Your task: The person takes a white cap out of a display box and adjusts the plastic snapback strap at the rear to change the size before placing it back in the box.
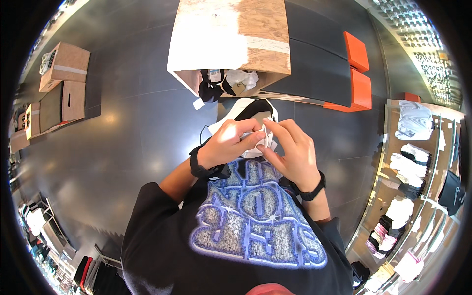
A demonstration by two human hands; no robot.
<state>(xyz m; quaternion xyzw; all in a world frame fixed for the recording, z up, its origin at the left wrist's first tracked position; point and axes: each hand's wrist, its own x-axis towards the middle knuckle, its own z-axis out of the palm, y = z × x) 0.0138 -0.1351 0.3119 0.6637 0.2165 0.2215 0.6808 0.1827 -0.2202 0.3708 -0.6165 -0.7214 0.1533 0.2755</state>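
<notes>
A white cap [239,109] with a dark inner band is held in front of my chest, its inside partly showing. My left hand [228,142] is closed, thumb and index finger pinching a white strip at the cap's near edge. From the other side my right hand [293,150] pinches the same edge between thumb and fingers. The fingertips of both hands almost meet there, and they hide part of the strip. Each wrist wears a black band.
Ahead stands a wooden display box [268,32] with black and white caps in its open compartment. A black bench [314,54] with orange boxes [360,88] adjoins it. Shelves of folded clothes [410,167] line the right; wooden stands [73,69] are at left.
</notes>
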